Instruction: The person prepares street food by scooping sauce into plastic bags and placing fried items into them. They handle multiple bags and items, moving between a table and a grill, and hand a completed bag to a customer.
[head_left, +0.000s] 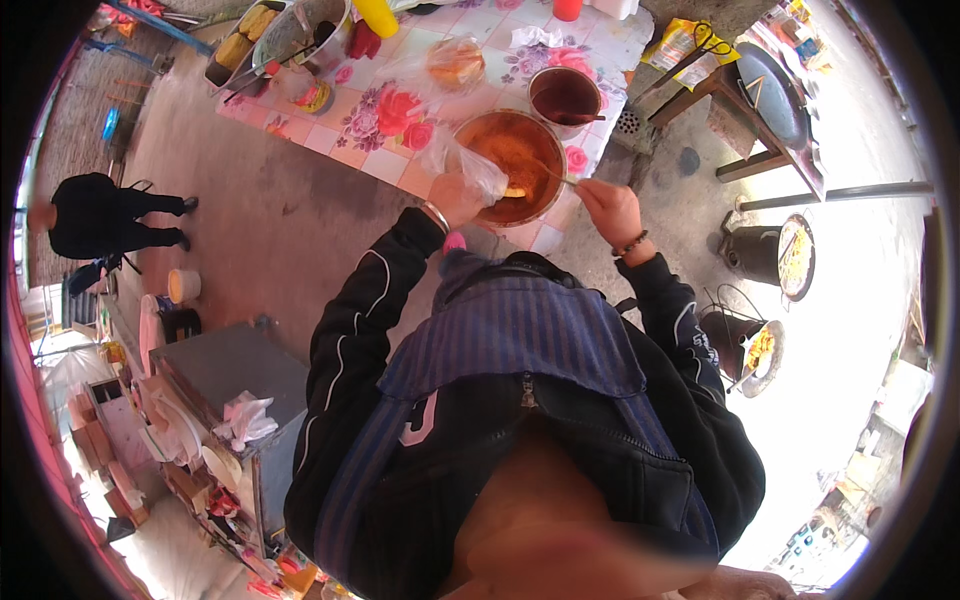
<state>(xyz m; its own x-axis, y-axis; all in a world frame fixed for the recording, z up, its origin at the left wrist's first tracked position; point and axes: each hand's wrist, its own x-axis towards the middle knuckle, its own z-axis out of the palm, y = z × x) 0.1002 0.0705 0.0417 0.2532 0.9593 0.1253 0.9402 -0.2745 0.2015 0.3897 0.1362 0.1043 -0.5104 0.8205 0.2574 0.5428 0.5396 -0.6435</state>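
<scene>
A large metal bowl (564, 174) with reddish-orange food in it stands near the corner of the table. My right hand (611, 214) grips the thin handle of a utensil (562, 179), whose far end reaches into the bowl. At the bowl's near left rim, my left hand (456, 196) holds a clear plastic bag (466, 161). A pale yellow piece of food (514, 193) shows beside the bag, over the bowl; whether the bag covers it, I cannot tell. Behind the bowl is a metal pot (564, 96) with dark red contents and a utensil handle across its rim.
The flowered tablecloth (319, 139) also bears a bagged orange food (456, 64), a bottle with a red cap (300, 86) and a metal tray (236, 64). Two pans of food (795, 257) sit on stoves at right. A person in dark clothes (94, 216) stands far left.
</scene>
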